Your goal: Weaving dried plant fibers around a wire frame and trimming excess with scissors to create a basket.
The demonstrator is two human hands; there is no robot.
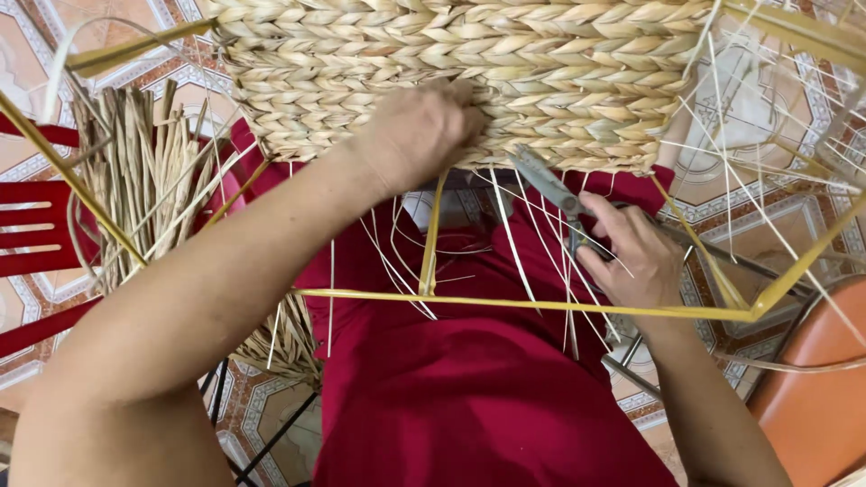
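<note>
A panel of braided pale straw (541, 72) hangs on a yellow metal frame (541, 307) over my lap. My left hand (419, 131) presses on the lower edge of the weave, fingers curled into it. My right hand (631, 257) grips a pair of metal scissors (546, 180), blades pointing up-left toward the weave's bottom edge, close to my left hand. Thin loose straw ends (514, 234) dangle from the weave between the two hands.
A bundle of dry straw strips (144, 180) lies on a red chair (36, 225) at the left. An orange seat (812, 397) stands at the lower right. Red cloth (469, 397) covers my lap over a patterned tile floor (776, 207).
</note>
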